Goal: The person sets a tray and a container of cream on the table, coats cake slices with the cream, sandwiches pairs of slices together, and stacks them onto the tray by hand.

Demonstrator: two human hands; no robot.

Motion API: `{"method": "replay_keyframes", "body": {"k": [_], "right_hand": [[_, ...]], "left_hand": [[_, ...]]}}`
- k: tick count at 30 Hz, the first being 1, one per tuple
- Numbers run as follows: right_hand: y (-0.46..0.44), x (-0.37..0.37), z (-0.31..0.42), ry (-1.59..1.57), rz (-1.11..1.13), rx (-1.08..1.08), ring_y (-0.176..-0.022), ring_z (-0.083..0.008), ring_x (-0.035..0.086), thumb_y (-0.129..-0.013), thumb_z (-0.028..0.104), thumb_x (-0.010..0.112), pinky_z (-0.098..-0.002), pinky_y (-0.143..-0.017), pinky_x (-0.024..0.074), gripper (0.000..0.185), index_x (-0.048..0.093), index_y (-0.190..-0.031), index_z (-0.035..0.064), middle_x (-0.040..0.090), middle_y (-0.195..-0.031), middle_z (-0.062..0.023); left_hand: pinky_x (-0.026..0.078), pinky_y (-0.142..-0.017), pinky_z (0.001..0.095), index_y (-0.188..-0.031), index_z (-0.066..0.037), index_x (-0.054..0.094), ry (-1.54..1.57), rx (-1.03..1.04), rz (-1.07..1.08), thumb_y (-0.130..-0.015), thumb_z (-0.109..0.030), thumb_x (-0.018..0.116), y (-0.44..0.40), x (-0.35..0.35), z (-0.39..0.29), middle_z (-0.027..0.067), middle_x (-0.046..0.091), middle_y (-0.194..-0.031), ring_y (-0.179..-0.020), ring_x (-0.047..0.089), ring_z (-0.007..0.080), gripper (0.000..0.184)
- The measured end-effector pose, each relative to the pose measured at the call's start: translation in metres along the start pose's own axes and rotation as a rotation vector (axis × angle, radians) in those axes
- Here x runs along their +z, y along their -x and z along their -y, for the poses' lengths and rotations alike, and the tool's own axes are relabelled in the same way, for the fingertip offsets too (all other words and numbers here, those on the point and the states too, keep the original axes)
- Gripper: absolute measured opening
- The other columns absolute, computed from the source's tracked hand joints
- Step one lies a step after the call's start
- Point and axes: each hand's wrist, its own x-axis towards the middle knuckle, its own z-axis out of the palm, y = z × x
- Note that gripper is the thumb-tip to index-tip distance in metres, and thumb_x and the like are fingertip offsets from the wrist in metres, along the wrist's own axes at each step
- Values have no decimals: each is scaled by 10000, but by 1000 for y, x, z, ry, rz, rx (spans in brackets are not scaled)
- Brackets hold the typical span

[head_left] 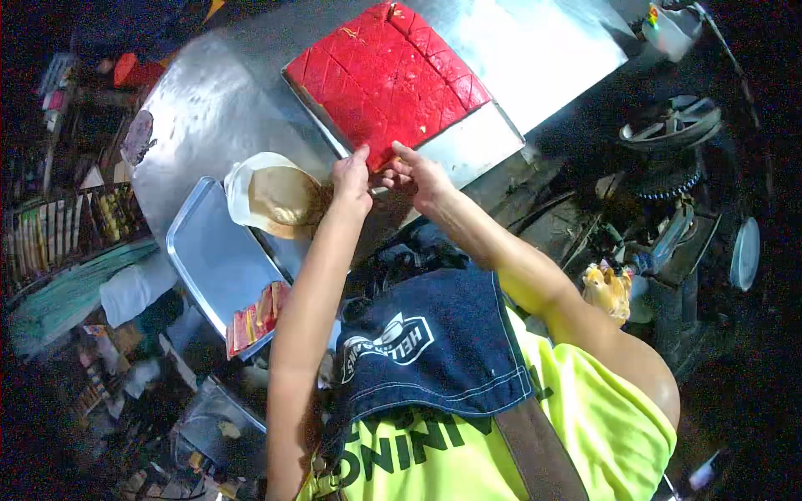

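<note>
Shiny metal tbl (209,100), dark cluttered rm (92,376), L hand (352,179) & R hand (426,177) at red slab (384,79), grip unclear

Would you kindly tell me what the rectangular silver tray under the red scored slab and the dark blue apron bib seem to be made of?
The rectangular silver tray: probably smooth metal, judging by its bright, shiny surface. The dark blue apron bib: matte cloth, perhaps denim, given its drape and pale stitching.

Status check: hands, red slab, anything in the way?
Left hand and right hand together at near corner of red, diamond-scored slab; exact grip unclear. Slab on rectangular silver metal tray. White round bowl left of hands; nothing visibly blocking.
</note>
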Motion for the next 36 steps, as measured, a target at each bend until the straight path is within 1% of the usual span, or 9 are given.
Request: {"method": "replay_keyframes", "body": {"k": [2,9,15,19,24,26,28,33,36], "right_hand": [[1,-1,2,20,-14,15,-564,-173,542,-934,255,744,-337,-561,531,265,636,-956,14,606,-745,-53],[15,-33,-1,242,85,-39,-611,-94,562,-961,216,671,-247,-560,431,180,691,-1016,46,630,-745,-2],[68,-3,-24,559,239,-239,-663,-114,631,-965,228,676,-250,-609,492,191,670,-1000,41,652,-763,-25],[81,51,-65,1164,329,-500,-672,-91,615,-935,274,721,-266,-590,483,293,705,-946,-18,675,-764,-22],[51,123,-135,1827,130,-1258,-794,-367,713,-807,400,785,-457,-744,565,371,694,-929,62,705,-816,-195],[-18,107,-148,1883,219,-1592,-863,-385,701,-787,456,792,-488,-765,553,432,678,-891,52,713,-891,-180],[-15,128,-150,2165,108,-1133,-885,-373,702,-810,476,758,-490,-754,555,441,684,-887,48,720,-925,-164],[-66,97,-146,2130,128,-1510,-839,-343,722,-850,563,686,-484,-743,571,478,735,-894,89,739,-854,-144],[-51,109,-131,2179,90,-1413,-791,-342,727,-830,590,695,-477,-705,575,484,762,-897,116,744,-837,-141]], "left_hand": [[531,-709,363,-1084,-60,677,-154,-122,-23,-947,-265,676,7,2,-5,95,726,-960,-753,685,225,246],[532,-928,373,-1215,-7,642,23,115,166,-969,-142,672,28,-17,19,107,722,-1107,-968,699,210,283],[496,-944,304,-1191,5,674,138,291,286,-970,-100,677,95,-85,-9,71,722,-1132,-1030,663,156,245],[499,-918,276,-1233,26,662,-34,492,67,-976,-125,688,148,-167,-43,61,696,-1131,-1011,627,120,299],[519,-829,252,-1234,31,667,-125,578,-136,-953,-195,738,179,-270,-42,36,706,-1061,-923,637,100,368],[531,-782,239,-1239,25,663,-78,524,-129,-949,-207,747,191,-292,-44,32,704,-1053,-899,641,93,381],[555,-668,215,-1252,8,653,-22,501,-110,-937,-228,770,194,-309,-40,31,702,-1028,-841,651,79,411],[567,-703,245,-1256,21,646,5,559,-138,-924,-208,786,201,-326,-28,53,710,-1034,-881,657,97,427],[558,-719,258,-1218,29,665,13,570,-131,-918,-185,791,197,-318,-24,59,716,-1034,-888,657,106,390]]}}
